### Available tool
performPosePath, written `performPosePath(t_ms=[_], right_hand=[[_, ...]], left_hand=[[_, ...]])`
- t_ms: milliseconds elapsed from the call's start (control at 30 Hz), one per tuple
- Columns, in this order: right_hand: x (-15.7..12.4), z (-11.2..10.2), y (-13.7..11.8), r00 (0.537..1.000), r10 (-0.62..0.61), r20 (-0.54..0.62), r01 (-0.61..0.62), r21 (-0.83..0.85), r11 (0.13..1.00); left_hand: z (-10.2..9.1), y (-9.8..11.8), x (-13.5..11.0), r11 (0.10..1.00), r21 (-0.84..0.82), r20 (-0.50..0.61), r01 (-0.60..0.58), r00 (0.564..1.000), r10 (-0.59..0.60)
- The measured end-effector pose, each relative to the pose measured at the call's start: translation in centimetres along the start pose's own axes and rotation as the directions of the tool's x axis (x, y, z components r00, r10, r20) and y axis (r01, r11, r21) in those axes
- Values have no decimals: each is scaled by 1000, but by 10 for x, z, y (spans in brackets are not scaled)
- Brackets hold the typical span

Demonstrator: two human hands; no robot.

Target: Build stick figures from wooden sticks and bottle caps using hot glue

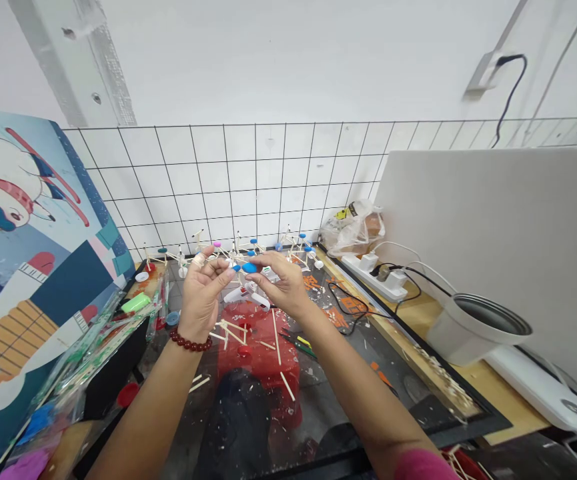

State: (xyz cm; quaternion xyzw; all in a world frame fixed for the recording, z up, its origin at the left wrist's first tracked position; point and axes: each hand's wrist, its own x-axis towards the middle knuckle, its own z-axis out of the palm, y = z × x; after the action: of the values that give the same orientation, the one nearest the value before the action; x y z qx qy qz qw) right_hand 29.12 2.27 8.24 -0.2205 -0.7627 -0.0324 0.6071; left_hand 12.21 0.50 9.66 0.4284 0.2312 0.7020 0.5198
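My left hand (201, 297) and my right hand (278, 283) are raised over the table, their fingertips meeting at a blue clay ball (249, 267). Small sticks, probably matchsticks, seem to join it, but the fingers hide how it is held. A white tape wrap covers one left finger, and a red bead bracelet (191, 341) circles my left wrist. Below my hands lie a white glue gun (245, 294) and loose matchsticks (231, 331) over a red plastic stool (258, 353).
Several matchstick-and-clay frames (293, 250) stand along the white tiled wall (253, 180). To the right are a power strip (373, 277), a plastic bag (353, 230) and a grey bucket (478, 327). Plastic craft packets (98, 347) and a printed board (33, 253) crowd the left.
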Motion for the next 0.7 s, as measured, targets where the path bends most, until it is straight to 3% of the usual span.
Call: performPosePath(t_ms=[167,367,600,700], right_hand=[[-2,2,2,1000,16,5,-16,-13,1000],[-2,1,1,1000,-16,12,16,36,999],[0,-1,-3,998,-30,62,25,73,997],[0,-1,-2,997,-47,57,43,73,996]], left_hand=[[-2,-1,0,1000,16,-11,-15,1000,15],[-4,-2,-2,994,80,134,-68,989,57],[-5,-8,-3,977,166,149,-134,983,109],[-6,-8,-4,939,265,180,-218,968,174]])
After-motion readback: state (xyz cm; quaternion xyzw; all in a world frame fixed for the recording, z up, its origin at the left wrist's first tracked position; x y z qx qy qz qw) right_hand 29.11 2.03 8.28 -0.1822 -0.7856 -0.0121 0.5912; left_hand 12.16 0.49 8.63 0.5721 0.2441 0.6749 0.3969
